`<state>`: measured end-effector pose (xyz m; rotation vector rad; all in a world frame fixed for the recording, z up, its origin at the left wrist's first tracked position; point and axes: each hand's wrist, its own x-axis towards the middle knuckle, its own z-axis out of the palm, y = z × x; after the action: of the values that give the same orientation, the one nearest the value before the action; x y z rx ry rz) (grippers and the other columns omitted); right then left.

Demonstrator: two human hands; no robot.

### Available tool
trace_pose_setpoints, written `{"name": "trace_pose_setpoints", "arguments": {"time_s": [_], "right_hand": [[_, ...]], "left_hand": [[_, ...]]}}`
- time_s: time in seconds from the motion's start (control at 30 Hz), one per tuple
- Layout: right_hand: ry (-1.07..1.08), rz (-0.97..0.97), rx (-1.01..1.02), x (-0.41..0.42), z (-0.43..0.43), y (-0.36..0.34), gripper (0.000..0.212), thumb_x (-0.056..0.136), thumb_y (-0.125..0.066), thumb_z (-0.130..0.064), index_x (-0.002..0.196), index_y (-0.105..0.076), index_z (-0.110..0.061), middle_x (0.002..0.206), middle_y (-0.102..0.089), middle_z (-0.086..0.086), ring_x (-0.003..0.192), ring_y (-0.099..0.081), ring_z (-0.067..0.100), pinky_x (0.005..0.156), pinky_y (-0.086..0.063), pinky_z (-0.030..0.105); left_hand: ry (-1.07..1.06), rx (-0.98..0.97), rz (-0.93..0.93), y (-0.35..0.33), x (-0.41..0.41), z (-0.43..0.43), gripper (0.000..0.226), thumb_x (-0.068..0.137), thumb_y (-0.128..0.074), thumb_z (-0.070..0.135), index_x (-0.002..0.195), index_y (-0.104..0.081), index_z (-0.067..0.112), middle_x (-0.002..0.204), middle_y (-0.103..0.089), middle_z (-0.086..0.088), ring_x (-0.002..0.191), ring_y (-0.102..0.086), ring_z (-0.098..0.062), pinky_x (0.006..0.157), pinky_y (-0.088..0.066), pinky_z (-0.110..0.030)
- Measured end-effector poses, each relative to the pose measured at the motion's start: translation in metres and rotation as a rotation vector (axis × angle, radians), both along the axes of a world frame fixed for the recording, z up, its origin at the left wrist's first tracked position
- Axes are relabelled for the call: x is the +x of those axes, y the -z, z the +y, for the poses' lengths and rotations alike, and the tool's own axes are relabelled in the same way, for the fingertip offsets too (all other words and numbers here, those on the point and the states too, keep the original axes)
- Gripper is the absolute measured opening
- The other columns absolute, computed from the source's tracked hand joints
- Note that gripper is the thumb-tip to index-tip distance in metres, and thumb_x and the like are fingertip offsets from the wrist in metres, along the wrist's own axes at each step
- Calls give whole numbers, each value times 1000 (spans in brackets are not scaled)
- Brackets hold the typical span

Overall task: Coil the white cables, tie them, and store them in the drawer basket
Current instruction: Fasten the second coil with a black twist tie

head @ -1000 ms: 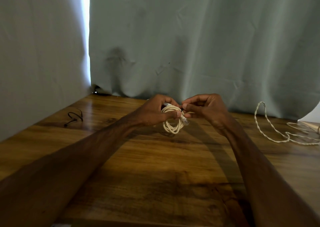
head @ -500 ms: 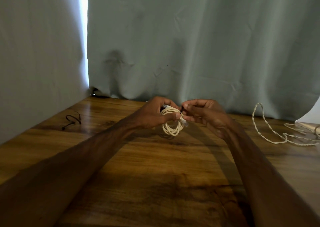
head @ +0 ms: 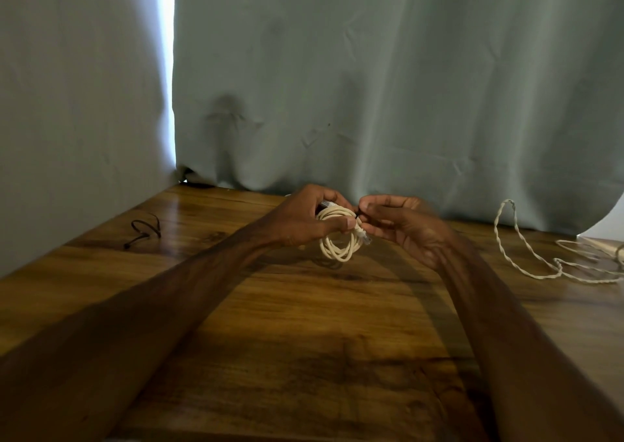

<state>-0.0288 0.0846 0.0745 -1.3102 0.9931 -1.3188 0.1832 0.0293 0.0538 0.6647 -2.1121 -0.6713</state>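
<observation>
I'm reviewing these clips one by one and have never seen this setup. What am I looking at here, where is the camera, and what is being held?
No machine here: a person works bare-handed, and the one camera sits on their head, looking forward and down. The left hand has a grip on a coiled white cable, held above the wooden table. The right hand pinches something thin and dark at the coil's top, probably a tie. A second white cable lies uncoiled on the table to the right, a small black tie to the left. Curtains hang behind. No drawer basket is visible.

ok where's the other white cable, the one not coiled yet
In the head view the loose white cable lies on the wooden table at the far right, right of the right hand, near the curtain.
</observation>
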Motion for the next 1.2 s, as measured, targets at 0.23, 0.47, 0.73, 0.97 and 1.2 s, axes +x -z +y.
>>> {"name": "trace_pose_setpoints", "arguments": {"time_s": [0.23, 0.47, 0.73, 0.97, 1.2], "right_hand": [[-17, -14, -23, 0, -1, 1, 16, 85, -70, 1, 101, -72, 3, 87, -78, 11, 78, -76, 17, 69, -62, 24], [-10, 20, -96, 1, -3, 3, 14, 83, -71, 6, 97, -72, 4, 87, -78, 11, 78, -76, 19, 71, -62, 24], [-25, 30, -76, -1, -1, 2, 28, 82, -75, -10, 107, -73, 1, 96, -76, 14, 85, -75, 19, 73, -63, 27], [-9, 3, -50, 0, -3, 3, 31, 76, -76, -11, 105, -73, 0, 93, -77, 13, 82, -75, 17, 70, -62, 25], [2, -12, -84, 1, -5, 4, 30, 74, -77, -8, 102, -74, 1, 93, -78, 15, 80, -75, 18, 70, -62, 24]], "left_hand": [[-4, 16, 4, 1, -1, 0, 26, 88, -82, 25, 108, -73, 13, 95, -79, -4, 85, -77, -18, 80, -64, -45], [5, 14, 1, 0, -1, 0, 22, 88, -81, 23, 106, -72, 14, 94, -79, -5, 84, -77, -18, 78, -64, -41], [-3, 1, -18, 0, -1, -2, 20, 88, -81, 24, 105, -72, 17, 94, -78, -1, 85, -77, -15, 77, -63, -36], [9, -5, -22, 0, -1, -1, 19, 87, -82, 25, 104, -72, 21, 96, -79, -1, 86, -77, -15, 80, -64, -39], [3, -6, 3, -1, -1, 1, 21, 88, -82, 22, 106, -73, 14, 92, -79, -2, 82, -77, -14, 71, -62, -28]]}}
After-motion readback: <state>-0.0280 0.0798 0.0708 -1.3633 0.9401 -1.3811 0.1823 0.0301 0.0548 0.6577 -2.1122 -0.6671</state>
